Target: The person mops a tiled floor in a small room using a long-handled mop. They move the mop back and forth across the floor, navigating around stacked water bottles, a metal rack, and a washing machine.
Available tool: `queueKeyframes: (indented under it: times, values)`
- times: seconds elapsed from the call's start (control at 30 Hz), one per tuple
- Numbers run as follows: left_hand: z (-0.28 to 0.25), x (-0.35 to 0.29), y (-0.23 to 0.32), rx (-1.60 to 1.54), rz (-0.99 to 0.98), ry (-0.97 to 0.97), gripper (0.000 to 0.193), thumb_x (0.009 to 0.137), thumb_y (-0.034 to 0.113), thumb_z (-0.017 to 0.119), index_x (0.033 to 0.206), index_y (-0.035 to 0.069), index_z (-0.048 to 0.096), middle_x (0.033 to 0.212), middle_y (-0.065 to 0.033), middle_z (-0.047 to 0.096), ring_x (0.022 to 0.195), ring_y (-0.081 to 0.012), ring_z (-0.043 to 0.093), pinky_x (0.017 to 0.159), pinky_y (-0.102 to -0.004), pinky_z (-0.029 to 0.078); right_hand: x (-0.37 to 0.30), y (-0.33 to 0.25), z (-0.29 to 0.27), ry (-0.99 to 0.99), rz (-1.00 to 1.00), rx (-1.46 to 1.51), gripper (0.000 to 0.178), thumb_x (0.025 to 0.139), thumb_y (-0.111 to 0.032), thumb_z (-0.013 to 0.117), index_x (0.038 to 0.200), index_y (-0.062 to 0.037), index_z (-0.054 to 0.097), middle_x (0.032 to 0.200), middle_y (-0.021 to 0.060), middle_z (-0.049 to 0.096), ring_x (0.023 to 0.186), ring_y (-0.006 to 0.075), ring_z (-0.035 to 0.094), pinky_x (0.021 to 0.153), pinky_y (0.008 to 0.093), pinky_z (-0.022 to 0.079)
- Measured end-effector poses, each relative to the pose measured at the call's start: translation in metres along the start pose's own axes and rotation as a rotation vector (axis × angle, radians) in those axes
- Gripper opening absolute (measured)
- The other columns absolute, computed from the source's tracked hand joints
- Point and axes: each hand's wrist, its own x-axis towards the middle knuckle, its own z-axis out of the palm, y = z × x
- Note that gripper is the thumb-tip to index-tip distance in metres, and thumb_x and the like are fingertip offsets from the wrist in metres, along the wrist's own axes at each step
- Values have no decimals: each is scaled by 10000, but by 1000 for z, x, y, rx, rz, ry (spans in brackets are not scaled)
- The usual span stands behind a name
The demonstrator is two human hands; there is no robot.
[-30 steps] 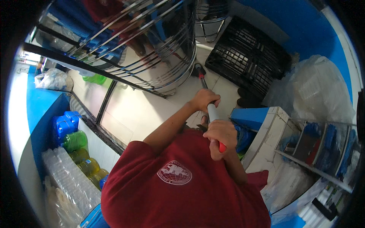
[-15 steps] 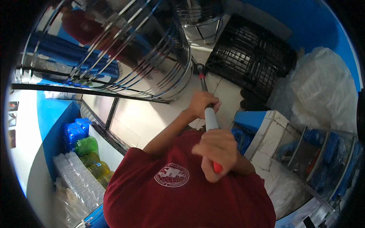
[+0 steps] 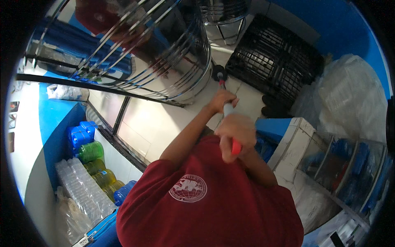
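Both hands grip one long mop-like pole (image 3: 228,109) that slants away from my body toward the floor. My left hand (image 3: 222,101) is wrapped round its shaft farther out, near the grey-white section. Nearer my chest, my right hand (image 3: 235,132) is closed over the upper end, slightly blurred, with a red tip (image 3: 236,147) sticking out below it. At the far end a dark head (image 3: 219,73) meets the pale tiles beside the base of a shiny metal rack, below a red joint. The head's exact kind is too small to tell.
A large chrome wire rack (image 3: 181,88) stands at the left front. A black plastic pallet (image 3: 275,57) lies ahead, with clear plastic wrapping (image 3: 349,94) to its right. Green and yellow bottles (image 3: 91,152) line the left side. A marble-patterned block (image 3: 293,138) stands close on my right.
Both hands have moved farther from my body with the pole, the right hand most clearly. The dark head has shifted slightly, and the view has moved a little.
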Motion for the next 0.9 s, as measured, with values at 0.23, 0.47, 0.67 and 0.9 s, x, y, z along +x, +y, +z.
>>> queueKeyframes:
  times: [0.23, 0.47, 0.67, 0.9]
  values:
    - [12, -61, -1, -20, 142, -183, 177, 625, 224, 662, 618, 120, 519, 596, -82, 538, 605, -315, 555, 562, -426, 410, -77, -34, 42, 67, -78, -23, 98, 626, -29, 514, 714, -28, 556, 576, 70, 548, 484, 214, 555, 471, 324, 476]
    - [23, -152, 4, -33, 123, -130, 177, 668, 169, 642, 606, 81, 502, 586, -101, 522, 608, -324, 548, 596, -433, 428, -155, -79, 110, 26, 161, -166, 121, 604, -13, 530, 724, -16, 537, 563, 75, 507, 471, 241, 528, 504, 340, 483]
    - [21, -243, 26, -83, 86, -85, 203, 742, 84, 624, 602, 52, 481, 595, -117, 514, 611, -342, 529, 603, -443, 420, -205, -133, 167, -232, 271, -155, 154, 581, -8, 569, 733, -30, 555, 684, 112, 567, 614, 289, 588, 589, 377, 492]
    - [15, -289, 55, -55, 112, -96, 219, 749, 106, 626, 598, 52, 477, 591, -105, 522, 624, -323, 546, 603, -423, 429, -226, -180, 189, -272, 307, -175, 181, 549, -23, 564, 729, -34, 542, 689, 104, 566, 626, 292, 577, 594, 380, 478]
